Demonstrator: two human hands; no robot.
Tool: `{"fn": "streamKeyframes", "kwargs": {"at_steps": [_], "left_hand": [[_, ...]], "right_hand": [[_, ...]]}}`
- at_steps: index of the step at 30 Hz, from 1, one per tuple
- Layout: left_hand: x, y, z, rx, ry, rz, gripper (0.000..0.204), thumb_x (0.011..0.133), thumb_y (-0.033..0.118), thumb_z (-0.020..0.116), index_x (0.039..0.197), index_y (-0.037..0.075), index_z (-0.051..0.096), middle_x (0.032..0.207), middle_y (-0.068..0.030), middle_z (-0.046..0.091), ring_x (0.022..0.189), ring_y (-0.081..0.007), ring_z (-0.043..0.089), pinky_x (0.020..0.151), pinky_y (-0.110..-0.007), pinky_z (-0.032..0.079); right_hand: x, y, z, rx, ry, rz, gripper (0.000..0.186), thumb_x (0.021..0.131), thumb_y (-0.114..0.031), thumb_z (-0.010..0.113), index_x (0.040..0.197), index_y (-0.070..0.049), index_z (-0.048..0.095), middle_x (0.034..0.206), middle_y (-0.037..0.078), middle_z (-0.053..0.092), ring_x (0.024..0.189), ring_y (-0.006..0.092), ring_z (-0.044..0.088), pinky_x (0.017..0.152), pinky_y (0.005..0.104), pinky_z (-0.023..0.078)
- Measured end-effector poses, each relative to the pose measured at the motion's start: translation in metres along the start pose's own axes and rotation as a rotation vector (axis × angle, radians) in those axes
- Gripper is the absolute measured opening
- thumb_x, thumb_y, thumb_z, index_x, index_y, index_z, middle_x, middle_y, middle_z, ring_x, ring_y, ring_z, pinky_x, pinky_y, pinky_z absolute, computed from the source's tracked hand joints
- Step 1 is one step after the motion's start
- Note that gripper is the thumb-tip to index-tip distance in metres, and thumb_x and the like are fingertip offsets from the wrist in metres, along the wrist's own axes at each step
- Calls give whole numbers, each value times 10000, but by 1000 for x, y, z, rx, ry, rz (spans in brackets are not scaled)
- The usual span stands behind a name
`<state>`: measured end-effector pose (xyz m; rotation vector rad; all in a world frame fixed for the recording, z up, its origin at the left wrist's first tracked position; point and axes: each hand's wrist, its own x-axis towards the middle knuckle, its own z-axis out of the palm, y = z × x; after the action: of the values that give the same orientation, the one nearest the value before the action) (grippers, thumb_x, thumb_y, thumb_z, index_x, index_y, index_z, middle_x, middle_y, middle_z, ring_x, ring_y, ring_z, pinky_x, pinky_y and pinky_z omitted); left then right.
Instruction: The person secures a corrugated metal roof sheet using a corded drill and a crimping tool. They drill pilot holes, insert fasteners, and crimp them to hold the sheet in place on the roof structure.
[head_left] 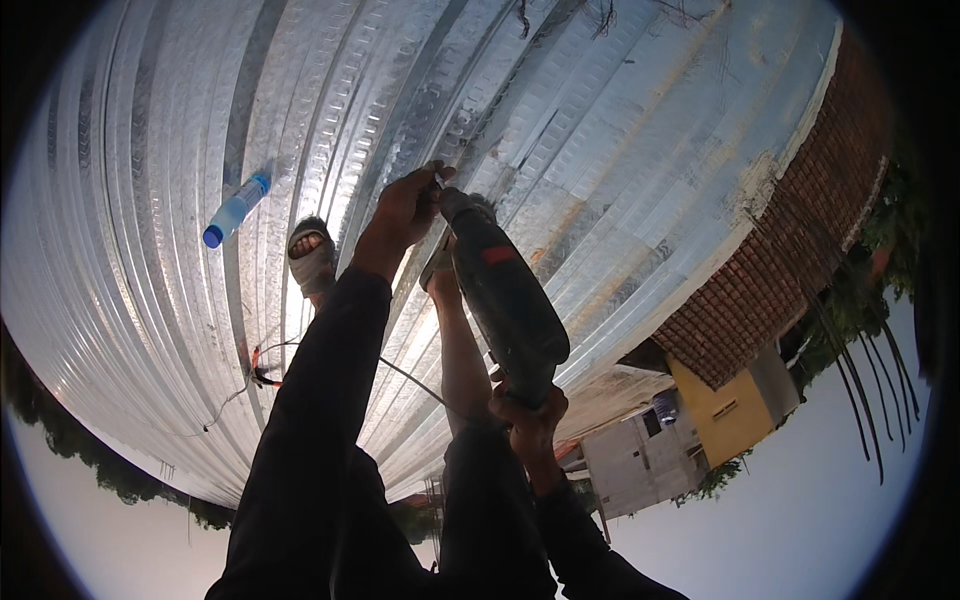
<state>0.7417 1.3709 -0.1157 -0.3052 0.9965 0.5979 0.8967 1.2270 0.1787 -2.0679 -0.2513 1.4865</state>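
My right hand [532,412] is wrapped round the grip of a dark power drill [512,305] with a red patch on its body. The drill points away from me, its chuck [456,205] close to the ribbed metal roofing sheet [560,130]. At the drill's front end, my left hand [408,205] has its fingers pinched together. Whatever sits between those fingertips is too small to make out. A dark cord [418,382] runs between my legs near the drill.
On the roofing to the left lies a plastic bottle [234,212] with a blue cap. My sandalled foot [313,256] stands beside it. Nearer me is an orange-and-black cable connection [262,370]. Tiled roofing [760,290] and bare steel bars [850,375] lie beyond the right edge.
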Motion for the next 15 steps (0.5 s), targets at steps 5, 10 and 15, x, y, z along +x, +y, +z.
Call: {"fn": "streamKeyframes", "kwargs": {"at_steps": [5,10,15], "left_hand": [[16,-16,6,-86,5,-39,304,1048,194,469,1235,-20,578,1078,-140,668,813,-201,620,749,-347,525],[10,-16,-9,127,202,-18,303,1018,135,495,1241,-37,606,913,-103,676,654,-145,549,610,-288,466],[8,-27,-1,557,222,0,316,1012,211,543,1179,-22,677,741,-38,607,558,-102,465,525,-273,392]], "right_hand": [[7,14,-3,96,64,104,260,621,-18,704,876,33,702,941,102,715,714,169,653,651,302,512],[38,14,11,-12,50,99,297,667,2,735,961,35,709,848,66,694,667,113,613,589,266,476],[79,32,18,81,89,53,315,670,33,730,984,30,705,766,29,661,612,80,568,547,237,435]]}}
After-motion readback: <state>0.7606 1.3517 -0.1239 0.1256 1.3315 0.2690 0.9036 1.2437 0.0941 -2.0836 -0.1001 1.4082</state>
